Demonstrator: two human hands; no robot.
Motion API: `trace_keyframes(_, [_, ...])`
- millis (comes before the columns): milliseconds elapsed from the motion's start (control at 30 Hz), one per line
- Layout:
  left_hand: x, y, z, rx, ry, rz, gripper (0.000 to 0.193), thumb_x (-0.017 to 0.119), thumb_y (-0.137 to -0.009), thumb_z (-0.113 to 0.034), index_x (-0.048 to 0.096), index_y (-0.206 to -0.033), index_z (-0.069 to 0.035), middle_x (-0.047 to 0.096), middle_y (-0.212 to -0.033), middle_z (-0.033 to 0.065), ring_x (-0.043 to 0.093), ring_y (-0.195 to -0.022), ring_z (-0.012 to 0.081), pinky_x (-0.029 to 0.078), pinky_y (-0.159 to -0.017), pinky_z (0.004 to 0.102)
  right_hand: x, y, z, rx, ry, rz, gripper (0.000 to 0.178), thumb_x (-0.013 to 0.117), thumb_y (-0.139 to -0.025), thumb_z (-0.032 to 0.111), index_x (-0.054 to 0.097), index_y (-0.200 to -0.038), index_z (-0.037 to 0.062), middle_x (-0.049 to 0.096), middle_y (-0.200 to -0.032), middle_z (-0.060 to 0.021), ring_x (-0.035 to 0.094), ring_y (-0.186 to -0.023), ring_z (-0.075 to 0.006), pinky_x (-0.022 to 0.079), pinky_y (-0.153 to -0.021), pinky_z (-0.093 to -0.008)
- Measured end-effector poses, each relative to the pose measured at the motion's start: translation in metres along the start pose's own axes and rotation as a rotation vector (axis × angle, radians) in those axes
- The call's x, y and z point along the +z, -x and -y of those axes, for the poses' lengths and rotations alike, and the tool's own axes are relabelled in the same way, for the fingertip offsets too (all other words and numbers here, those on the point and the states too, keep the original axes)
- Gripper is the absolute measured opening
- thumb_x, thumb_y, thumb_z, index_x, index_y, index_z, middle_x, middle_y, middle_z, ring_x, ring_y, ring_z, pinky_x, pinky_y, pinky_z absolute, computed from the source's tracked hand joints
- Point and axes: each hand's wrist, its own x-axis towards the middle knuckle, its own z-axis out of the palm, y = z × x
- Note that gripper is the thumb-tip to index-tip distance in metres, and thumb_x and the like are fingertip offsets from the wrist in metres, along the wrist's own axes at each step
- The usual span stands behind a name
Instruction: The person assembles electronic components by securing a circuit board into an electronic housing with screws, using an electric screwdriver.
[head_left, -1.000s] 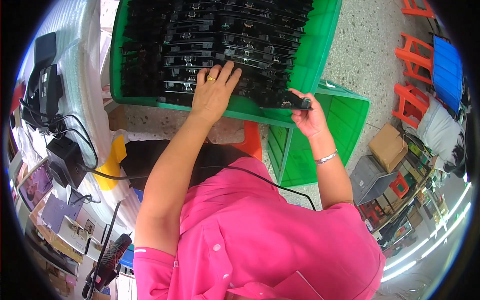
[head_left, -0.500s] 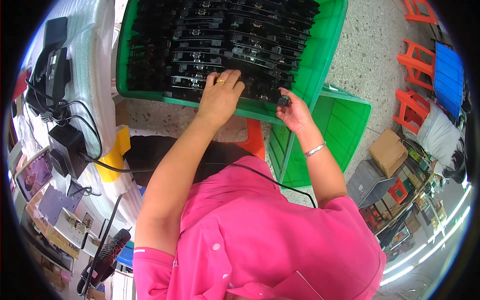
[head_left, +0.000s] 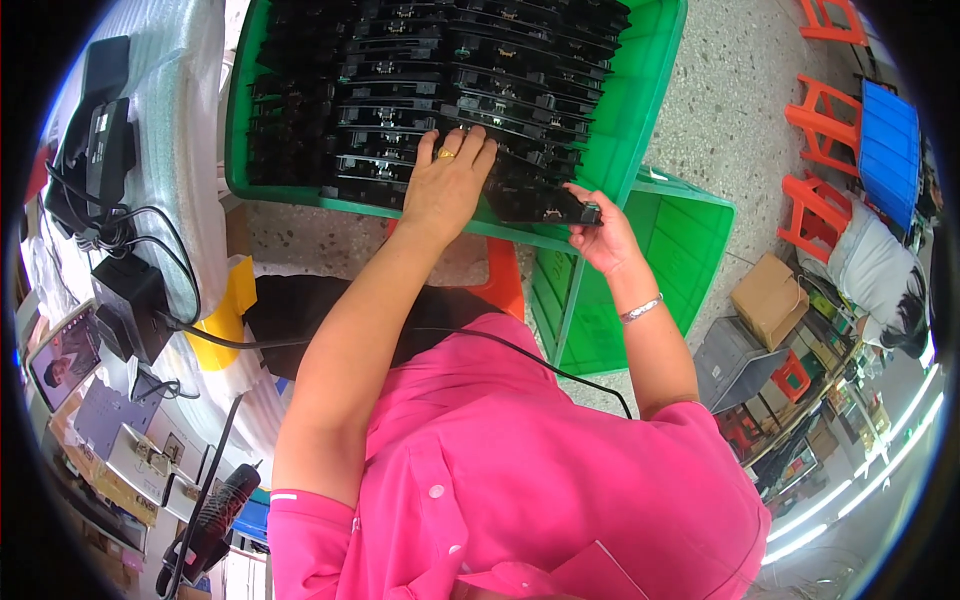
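Observation:
A long black plastic strip with small metal fittings (head_left: 540, 205) is tilted out over the near right edge of a large green crate (head_left: 655, 90). My right hand (head_left: 603, 238) pinches its right end between thumb and fingers. The strip's left end meets my left hand (head_left: 445, 190), whose fingers curl over the front of the packed rows; its thumb is hidden beneath, and the hand appears to grip that end. Inside the crate, several similar black parts (head_left: 390, 90) stand packed in rows.
A second green crate (head_left: 670, 280) stands on the floor at right, below the first. At left are a foam-wrapped stack (head_left: 180, 110), black adapters with cables (head_left: 130, 300) and a yellow object (head_left: 225, 320). A black cable crosses my lap. Orange stools (head_left: 825, 110) stand far right.
The strip's right end has come out farther past the crate edge, toward me. My right hand has moved slightly nearer with it, and my left hand has shifted a little right.

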Motion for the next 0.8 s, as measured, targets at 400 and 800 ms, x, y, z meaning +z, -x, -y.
trace_keyframes(400, [0.009, 0.011, 0.013, 0.019, 0.032, -0.044, 0.016, 0.058, -0.084, -0.01, 0.069, -0.093, -0.015, 0.067, -0.101, -0.0003, 0.062, -0.101, 0.0195, 0.029, -0.111, 0.0514, -0.002, -0.002, 0.007, -0.061, -0.194, 0.065, 0.042, 0.056, -0.094, 0.024, 0.057, -0.13, 0.0031, 0.062, -0.087, -0.0033, 0.052, -0.062, -0.0128, 0.042, -0.05, -0.024])
trace_keyframes(800, [0.015, 0.02, 0.016, 0.029, 0.085, -0.125, 0.009, 0.063, -0.082, -0.012, 0.07, -0.087, -0.015, 0.066, -0.094, -0.0012, 0.062, -0.098, 0.0189, 0.028, -0.111, 0.0526, 0.034, -0.045, 0.002, -0.043, -0.087, 0.037, 0.031, 0.049, -0.103, 0.024, 0.055, -0.128, 0.0071, 0.065, -0.094, -0.0124, 0.055, -0.066, -0.0143, 0.046, -0.051, -0.0227])
